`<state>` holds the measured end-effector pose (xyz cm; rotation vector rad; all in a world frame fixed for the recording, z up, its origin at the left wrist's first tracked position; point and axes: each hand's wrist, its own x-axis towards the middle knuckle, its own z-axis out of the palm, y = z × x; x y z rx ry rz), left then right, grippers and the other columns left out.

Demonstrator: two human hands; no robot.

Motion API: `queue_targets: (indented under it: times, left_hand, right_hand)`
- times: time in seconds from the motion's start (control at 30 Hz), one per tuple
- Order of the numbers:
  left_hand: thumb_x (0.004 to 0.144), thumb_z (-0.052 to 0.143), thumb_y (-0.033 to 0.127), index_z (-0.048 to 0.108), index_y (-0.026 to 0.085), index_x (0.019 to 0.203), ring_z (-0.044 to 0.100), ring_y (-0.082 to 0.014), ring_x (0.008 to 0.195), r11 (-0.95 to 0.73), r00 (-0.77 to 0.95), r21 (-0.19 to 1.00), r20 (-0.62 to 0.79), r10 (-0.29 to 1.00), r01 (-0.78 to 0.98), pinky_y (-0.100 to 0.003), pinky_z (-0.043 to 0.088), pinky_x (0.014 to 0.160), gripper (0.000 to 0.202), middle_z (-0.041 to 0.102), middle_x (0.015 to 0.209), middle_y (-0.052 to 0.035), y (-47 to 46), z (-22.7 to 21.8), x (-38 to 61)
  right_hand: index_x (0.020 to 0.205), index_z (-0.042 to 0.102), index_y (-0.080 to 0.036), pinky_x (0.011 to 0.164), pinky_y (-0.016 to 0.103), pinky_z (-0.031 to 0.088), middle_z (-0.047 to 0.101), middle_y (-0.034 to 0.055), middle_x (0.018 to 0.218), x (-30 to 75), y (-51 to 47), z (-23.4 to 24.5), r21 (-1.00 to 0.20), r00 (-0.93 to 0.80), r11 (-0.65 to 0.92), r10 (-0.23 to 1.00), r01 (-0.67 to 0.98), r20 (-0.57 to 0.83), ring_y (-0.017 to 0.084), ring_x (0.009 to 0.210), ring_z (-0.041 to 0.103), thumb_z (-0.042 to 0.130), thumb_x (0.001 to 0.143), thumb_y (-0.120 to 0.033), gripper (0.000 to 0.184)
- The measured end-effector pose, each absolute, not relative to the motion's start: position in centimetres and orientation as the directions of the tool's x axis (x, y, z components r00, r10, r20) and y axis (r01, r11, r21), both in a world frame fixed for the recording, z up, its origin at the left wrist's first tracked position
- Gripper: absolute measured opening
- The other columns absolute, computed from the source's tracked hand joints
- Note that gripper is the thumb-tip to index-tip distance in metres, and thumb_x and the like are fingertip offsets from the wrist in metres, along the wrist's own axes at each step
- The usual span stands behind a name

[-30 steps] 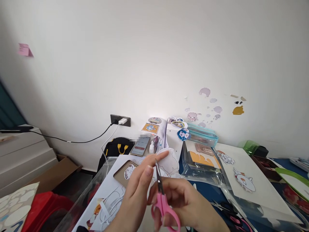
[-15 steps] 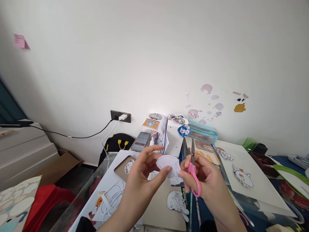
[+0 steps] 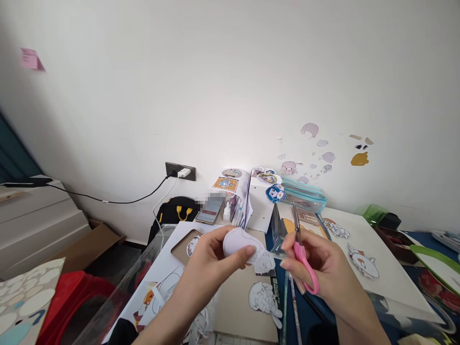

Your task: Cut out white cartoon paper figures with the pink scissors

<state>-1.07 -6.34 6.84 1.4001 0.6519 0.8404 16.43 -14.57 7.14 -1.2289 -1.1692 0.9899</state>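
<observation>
Between the thumb and fingers of my left hand (image 3: 223,258) is a white paper cutout (image 3: 244,244) with a line-drawn figure on it. My right hand (image 3: 319,258) grips pink-handled scissors (image 3: 304,268), their blades pointing up and away from me. The scissors and the cutout are apart. Below the hands, another line-drawn paper cutout (image 3: 265,302) lies on a beige board (image 3: 233,311). Paper scraps (image 3: 199,326) lie under my left forearm.
A phone (image 3: 210,209) leans behind my left hand, near a small white bottle (image 3: 226,212). A teal-edged clear pencil case (image 3: 304,196) stands against the wall. More cutouts, such as a round one (image 3: 363,261), lie at right. A red stool (image 3: 77,297) is at lower left.
My right hand with the scissors has moved right, away from the paper. My left hand has shifted slightly left, and the cutout has turned so its lower end points right.
</observation>
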Motion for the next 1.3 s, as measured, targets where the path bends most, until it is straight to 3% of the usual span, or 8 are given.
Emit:
queue_targets:
  times: [0.07, 0.17, 0.27, 0.57, 0.77, 1.3]
  left_hand:
    - [0.071, 0.072, 0.028, 0.066, 0.014, 0.069, 0.049, -0.0101, 0.055, 0.008, 0.556, 0.987, 0.082, 0.827, -0.158, -0.020, 0.039, 0.053, 0.015, 0.058, 0.059, 0.0011, -6.2, 6.8, -1.1]
    - [0.070, 0.073, 0.026, 0.066, 0.014, 0.061, 0.047, -0.0087, 0.051, 0.045, 0.553, 0.975, 0.085, 0.829, -0.218, -0.019, 0.039, 0.050, 0.016, 0.057, 0.056, 0.0014, -6.2, 6.7, -1.1]
    - [0.069, 0.073, 0.026, 0.065, 0.014, 0.056, 0.047, -0.0089, 0.050, 0.064, 0.552, 0.961, 0.099, 0.828, -0.269, -0.019, 0.038, 0.048, 0.019, 0.058, 0.053, 0.0012, -6.3, 6.7, -1.1]
    - [0.070, 0.074, 0.027, 0.065, 0.015, 0.059, 0.048, -0.0078, 0.047, 0.058, 0.559, 0.958, 0.115, 0.821, -0.282, -0.017, 0.040, 0.047, 0.019, 0.058, 0.050, 0.0026, -6.0, 6.7, -1.7]
    - [0.072, 0.072, 0.024, 0.064, 0.015, 0.062, 0.049, -0.0073, 0.048, 0.021, 0.561, 0.971, 0.119, 0.819, -0.237, -0.016, 0.040, 0.048, 0.016, 0.058, 0.053, 0.0030, -6.5, 6.8, -1.8]
    - [0.072, 0.072, 0.028, 0.066, 0.015, 0.064, 0.048, -0.0086, 0.050, 0.048, 0.564, 0.981, 0.067, 0.823, -0.186, -0.017, 0.040, 0.047, 0.017, 0.056, 0.055, 0.0025, -7.0, 7.0, -2.1]
  right_hand:
    - [0.071, 0.054, -0.019, 0.042, 0.022, 0.027, 0.042, -0.0088, 0.050, 16.4, -14.7, 7.0, -0.992, 0.089, 0.086, 0.992, 0.095, 0.094, 0.008, 0.042, 0.037, 0.080, 0.064, -0.036, 0.031]
    - [0.069, 0.053, -0.018, 0.048, 0.023, 0.026, 0.043, -0.0062, 0.058, 15.8, -14.5, 6.6, -0.979, -0.054, 0.079, 0.996, 0.190, 0.070, 0.010, 0.053, 0.036, 0.083, 0.055, -0.037, 0.038]
    - [0.071, 0.055, -0.018, 0.050, 0.024, 0.025, 0.044, -0.0048, 0.062, 15.3, -14.2, 6.2, -0.974, -0.113, 0.057, 0.993, 0.221, 0.032, 0.011, 0.055, 0.037, 0.080, 0.056, -0.035, 0.034]
    - [0.080, 0.065, -0.016, 0.052, 0.026, 0.031, 0.046, -0.0038, 0.061, 15.0, -14.9, 6.5, -0.973, -0.121, 0.037, 0.993, 0.230, 0.009, 0.011, 0.054, 0.040, 0.070, 0.062, -0.023, 0.020]
    - [0.081, 0.067, -0.017, 0.049, 0.024, 0.032, 0.044, -0.0049, 0.059, 14.7, -14.7, 6.0, -0.973, -0.120, 0.096, 0.990, 0.209, 0.072, 0.010, 0.051, 0.040, 0.067, 0.064, -0.020, 0.017]
    - [0.089, 0.068, -0.018, 0.049, 0.025, 0.032, 0.044, -0.0036, 0.062, 15.3, -14.6, 5.2, -0.946, -0.161, 0.135, 0.983, 0.295, 0.090, 0.012, 0.053, 0.039, 0.070, 0.065, -0.025, 0.024]
